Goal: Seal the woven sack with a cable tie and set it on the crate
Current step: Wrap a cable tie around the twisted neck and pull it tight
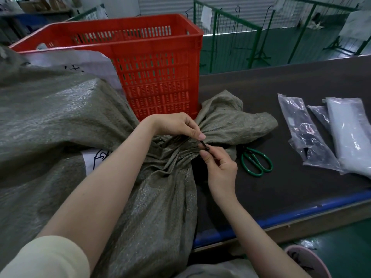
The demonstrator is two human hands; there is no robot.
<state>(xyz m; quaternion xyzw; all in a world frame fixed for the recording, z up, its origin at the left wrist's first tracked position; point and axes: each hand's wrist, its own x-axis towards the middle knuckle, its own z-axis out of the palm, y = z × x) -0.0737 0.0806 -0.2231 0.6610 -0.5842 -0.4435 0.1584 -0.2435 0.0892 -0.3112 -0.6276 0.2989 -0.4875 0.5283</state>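
Note:
A large grey-green woven sack [66, 121] lies across the dark table, its neck bunched at the centre and the loose mouth fanned out to the right. A thin black cable tie [203, 145] sits at the bunched neck. My left hand [176, 124] pinches one end of the tie from above. My right hand [218, 167] pinches the other end from below. Both hands press against the gathered fabric. A red slatted plastic crate [156, 73] stands just behind the sack's neck.
Green-handled scissors [256, 160] lie on the table [281, 83] right of my right hand. Several clear plastic packets [307, 135] rest further right. A blue strip [291, 215] edges the table's near side. Green metal fences [230, 35] stand behind. A white labelled bag [76, 61] lies behind the sack.

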